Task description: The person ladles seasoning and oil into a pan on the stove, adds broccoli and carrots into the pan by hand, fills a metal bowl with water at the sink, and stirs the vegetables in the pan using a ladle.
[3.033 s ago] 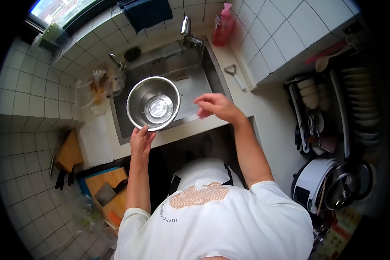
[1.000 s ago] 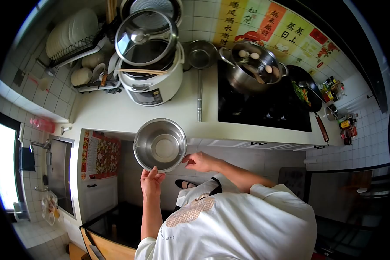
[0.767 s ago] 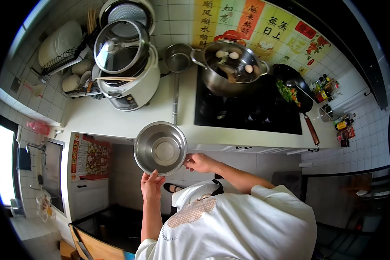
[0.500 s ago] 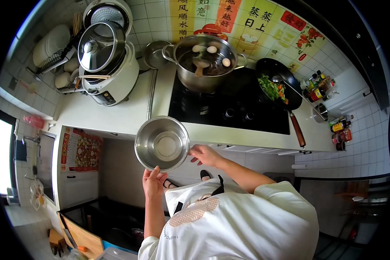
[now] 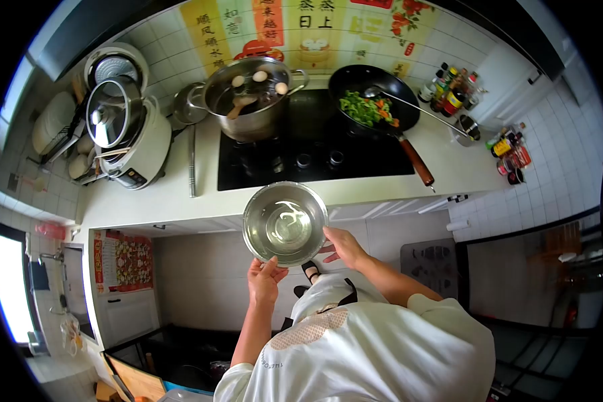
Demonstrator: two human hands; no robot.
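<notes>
A round steel bowl [image 5: 286,223] is held in front of the body, just before the counter's front edge; nothing but shiny metal and reflections shows inside. My left hand [image 5: 265,278] grips its near rim, thumb on top. At the bowl's right side is my right hand [image 5: 342,246], fingers spread and touching or very near the rim. Beyond the bowl, a black stove [image 5: 315,164] carries a steel pot [image 5: 248,124] with several eggs and a wooden utensil, and a black wok [image 5: 402,94] with chopped greens, orange pieces and a ladle.
Left on the counter [image 5: 174,194] stand a white rice cooker [image 5: 144,151], a glass lid [image 5: 107,120] and a long-handled small pan [image 5: 191,110]. Seasoning bottles [image 5: 455,94] are at the back right. The wok's wooden handle [image 5: 417,161] juts over the front edge. A sink [image 5: 75,278] is at far left.
The view has turned from the sink to the stove, with the bowl carried along in my left hand. My right hand, apart from the bowl at first, has come to its right side.
</notes>
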